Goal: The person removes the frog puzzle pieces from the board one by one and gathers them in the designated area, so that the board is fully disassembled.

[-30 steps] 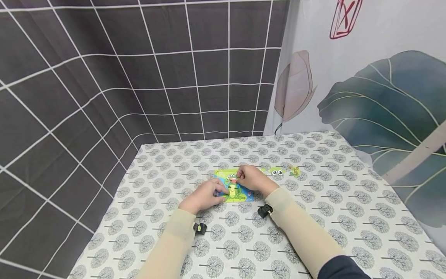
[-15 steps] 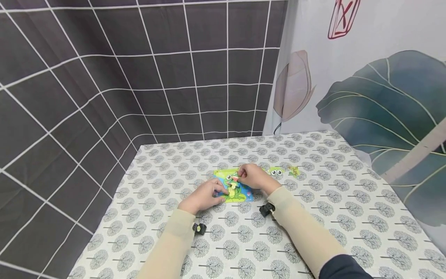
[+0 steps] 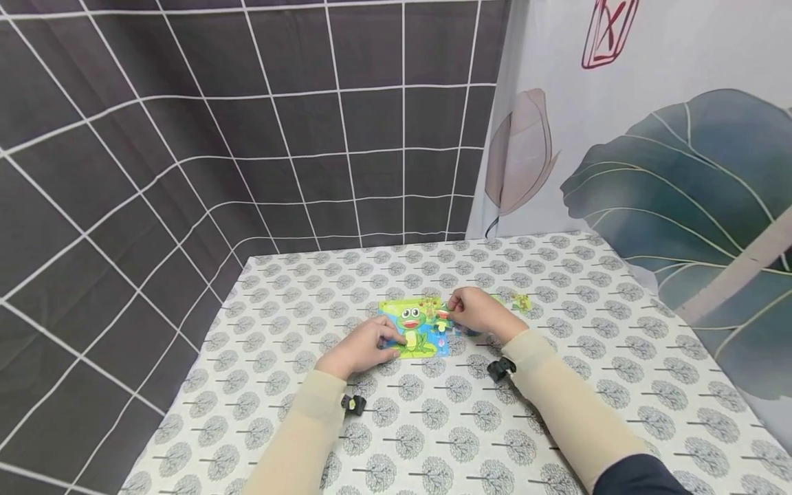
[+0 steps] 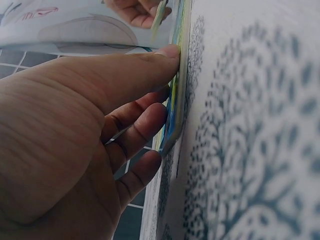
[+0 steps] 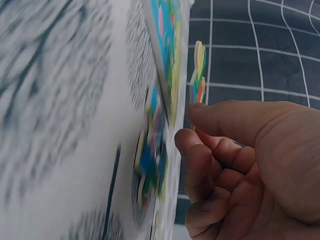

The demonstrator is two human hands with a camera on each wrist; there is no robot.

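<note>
A flat puzzle board [image 3: 421,348] with a green frog picture on blue and yellow lies on the patterned cloth. My left hand [image 3: 365,344] rests its fingertips on the board's left side; the left wrist view shows the thumb and fingers [image 4: 142,131] lightly bent against the board [image 4: 175,100]. Just right of the board, my right hand [image 3: 479,309] pinches a puzzle piece [image 3: 442,321] with red, green and yellow on it. Seen from the right wrist, this piece [image 5: 199,67] stands on edge between thumb and forefinger, raised off the cloth.
Loose puzzle pieces [image 5: 150,155] lie beside the board, partly under my right hand. Another piece [image 3: 522,302] sits farther right. White cloth with grey trees [image 3: 433,412] covers the table, and a dark gridded curtain [image 3: 365,137] hangs behind it.
My right hand has carried the puzzle piece from over the frog's face to the board's right side, uncovering the frog's eyes and mouth. My left hand has stayed put.
</note>
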